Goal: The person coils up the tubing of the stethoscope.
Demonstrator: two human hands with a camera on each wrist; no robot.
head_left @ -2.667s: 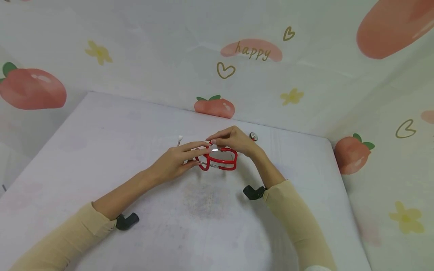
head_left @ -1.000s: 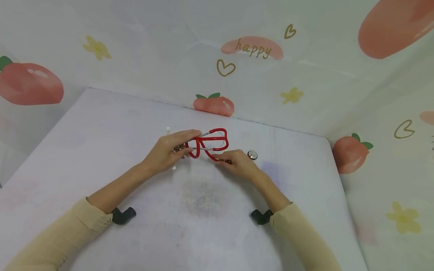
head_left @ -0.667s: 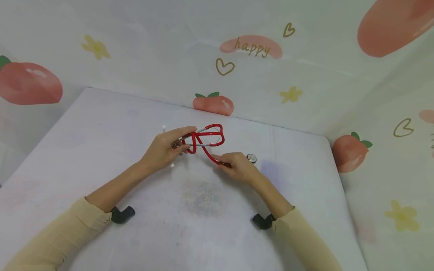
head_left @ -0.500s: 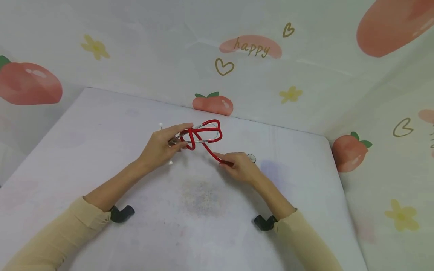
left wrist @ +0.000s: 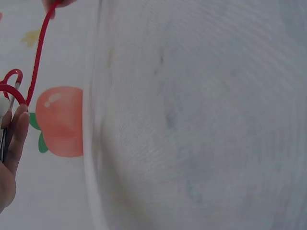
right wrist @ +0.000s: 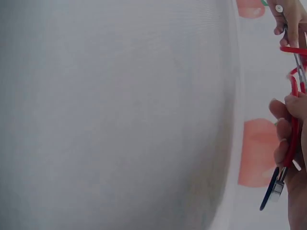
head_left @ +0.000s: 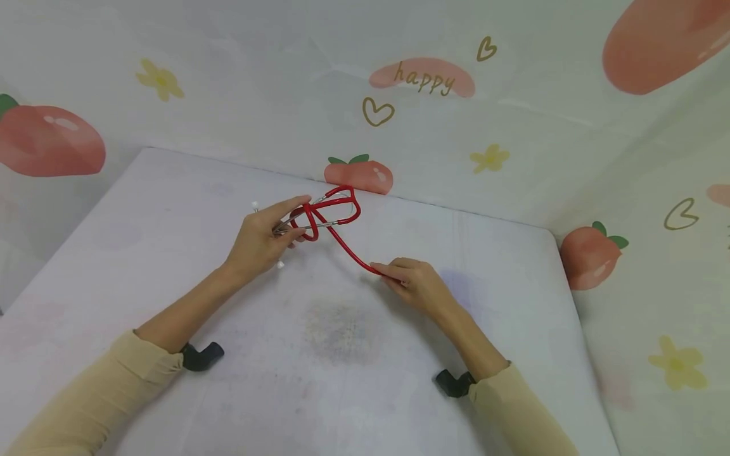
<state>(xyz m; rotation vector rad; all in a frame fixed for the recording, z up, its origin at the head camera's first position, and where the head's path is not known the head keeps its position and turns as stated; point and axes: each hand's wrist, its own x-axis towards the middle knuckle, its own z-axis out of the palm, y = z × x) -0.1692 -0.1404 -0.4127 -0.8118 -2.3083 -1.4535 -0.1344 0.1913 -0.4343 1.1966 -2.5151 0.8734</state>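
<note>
A red stethoscope [head_left: 353,254] is held up above the table between both hands. My left hand [head_left: 255,242] grips its metal ear tubes and a wrapped loop of red tubing, with white ear tips sticking out on either side. A second red bend [head_left: 356,209] points away to the right of that hand. My right hand [head_left: 419,283] pinches the free end of the tube. In the right wrist view, the chest piece [right wrist: 277,187] hangs below the right fingers [right wrist: 283,129]; in the head view it is hidden behind that hand.
The table [head_left: 256,392] has a pale cover with a grey smudge near its middle. A white curtain [head_left: 274,95] printed with peaches, flowers and hearts stands along the back and right. A black wrist mount [head_left: 202,356] sits at each cuff.
My left hand has moved left and farther away with the ear tubes. The right hand has gone from the loop down to the tube's end and slightly right, so the tube between them stretches longer.
</note>
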